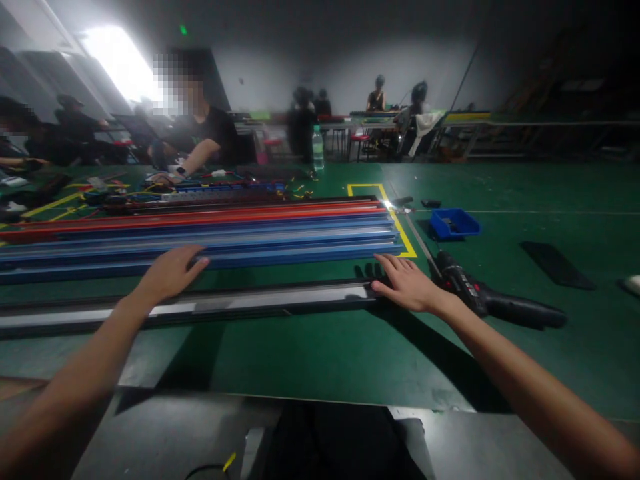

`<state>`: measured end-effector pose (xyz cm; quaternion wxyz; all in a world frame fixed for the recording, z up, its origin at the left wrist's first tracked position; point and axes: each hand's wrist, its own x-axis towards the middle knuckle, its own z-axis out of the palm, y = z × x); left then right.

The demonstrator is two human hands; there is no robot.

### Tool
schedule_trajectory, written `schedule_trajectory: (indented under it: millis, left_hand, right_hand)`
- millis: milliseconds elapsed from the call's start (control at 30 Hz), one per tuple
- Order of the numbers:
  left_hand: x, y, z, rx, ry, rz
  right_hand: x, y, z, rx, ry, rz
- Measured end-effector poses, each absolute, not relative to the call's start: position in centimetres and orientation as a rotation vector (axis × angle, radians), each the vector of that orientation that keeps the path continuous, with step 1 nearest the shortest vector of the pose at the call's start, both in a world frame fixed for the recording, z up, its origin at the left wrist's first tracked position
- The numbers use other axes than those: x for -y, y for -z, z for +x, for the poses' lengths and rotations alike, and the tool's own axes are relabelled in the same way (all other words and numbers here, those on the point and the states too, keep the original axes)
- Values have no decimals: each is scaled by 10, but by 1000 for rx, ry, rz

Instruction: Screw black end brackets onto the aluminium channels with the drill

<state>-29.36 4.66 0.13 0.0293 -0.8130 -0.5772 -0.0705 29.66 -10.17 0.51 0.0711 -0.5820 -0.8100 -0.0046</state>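
A long black rail (280, 300) with a pale strip along its middle lies crosswise on the green table. Over its far edge reaches my left hand (173, 272), fingers stretched forward and thumb apart; whether it touches the rail I cannot tell. At the rail's right end is my right hand (406, 284), fingers extended and thumb tip close to the end; contact is unclear. Just beyond both hands lie several blue rails (300, 241) side by side, with orange-red rails (320, 211) behind them.
Right of my right hand lies a black cordless drill (480, 293). Behind it are a blue bin (454, 224) with small parts and a flat black object (556, 264). Yellow tape (407, 241) marks the table. A bottle (318, 149) and a co-worker (200, 137) are across the table.
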Motion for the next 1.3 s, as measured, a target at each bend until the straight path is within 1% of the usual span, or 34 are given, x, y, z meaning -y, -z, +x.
schedule_trajectory:
  millis: [133,233,400,567,833,967,1133,1300]
  left_hand:
    - [-60,16,-297,1901,275,-2511]
    - [-58,22,-302,1983,303,-2508]
    - [-52,18,-304,2109,323,-2469]
    - [-48,11,-298,2207,324,-2370]
    - [-39,4,-293,2241,185,-2264]
    - [-42,13,-306,2267,85,-2111]
    - [-51,25,-322,2210,20,-2080]
    - [-53,28,-328,2195,-37,-2045]
  right_hand:
    - [65,-3,286,2468,71,-1803]
    - [55,5,281,2464,104,-1827]
    - [60,12,284,2409,217,-1768]
    - [60,9,282,2394,244,-1717]
    - [63,7,279,2386,218,-1686]
    - [65,6,278,2356,221,-1681]
    - [67,3,275,2348,242,-1695]
    - [69,-1,272,2366,280,-1710]
